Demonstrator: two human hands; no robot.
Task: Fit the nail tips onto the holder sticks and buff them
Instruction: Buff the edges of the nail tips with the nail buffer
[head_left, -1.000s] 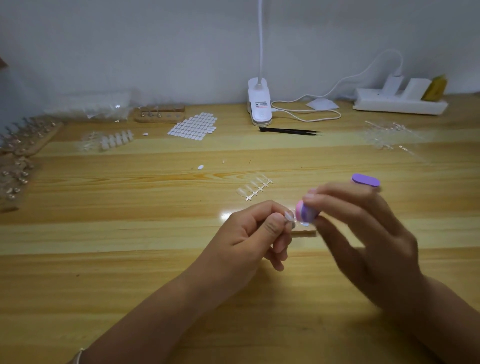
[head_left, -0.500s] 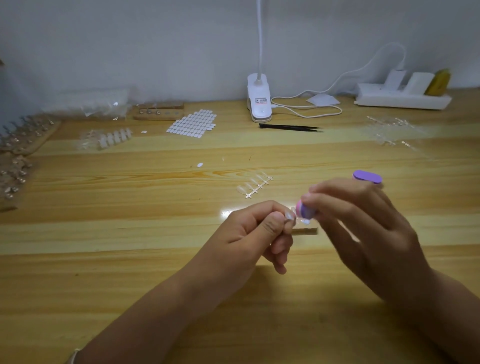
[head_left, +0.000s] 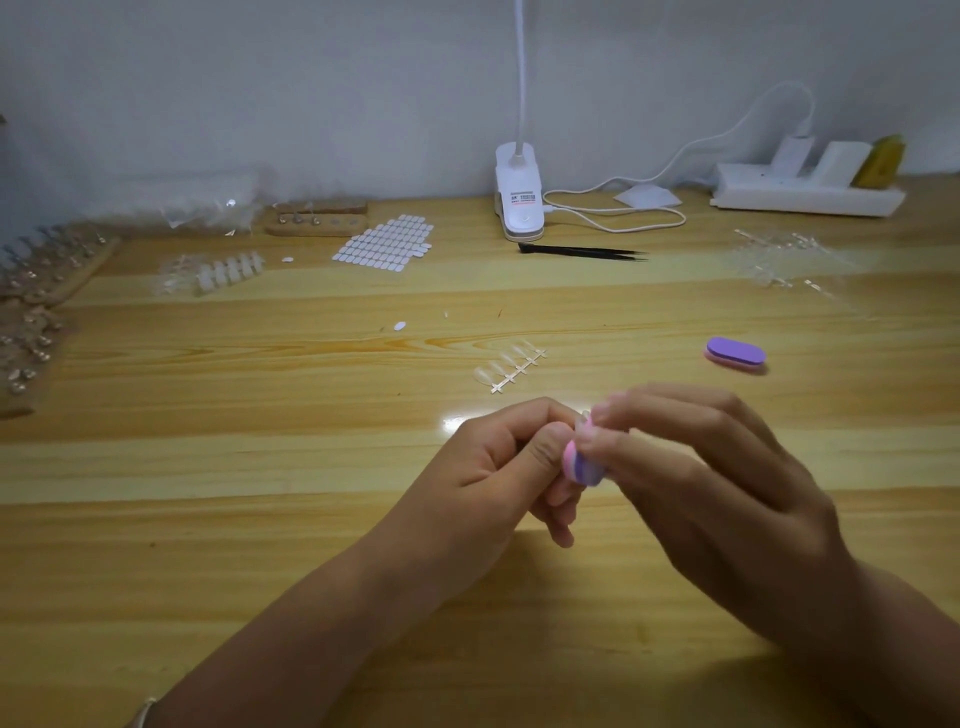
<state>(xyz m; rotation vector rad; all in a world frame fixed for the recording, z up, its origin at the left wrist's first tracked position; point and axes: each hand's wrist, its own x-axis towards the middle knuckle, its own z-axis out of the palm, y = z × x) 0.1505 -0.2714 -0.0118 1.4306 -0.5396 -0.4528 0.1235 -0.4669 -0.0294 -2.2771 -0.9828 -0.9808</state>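
Left hand (head_left: 498, 457): fingers (head_left: 524, 415) curled, thumb and forefinger pinching a clear nail tip (head_left: 584, 418) at their ends, raised off the desk (head_left: 260, 467) so its face is exposed. Right hand (head_left: 701, 478): fingers closed narrowly on a pink-purple buffer (head_left: 582, 465) laid against the tip; judged a buffing stroke. Whether a holder stick carries the tip cannot be told. Beyond the fingers lies a strip of tips (head_left: 511, 364); to their right, a second buffer (head_left: 736, 354), both near for the next round.
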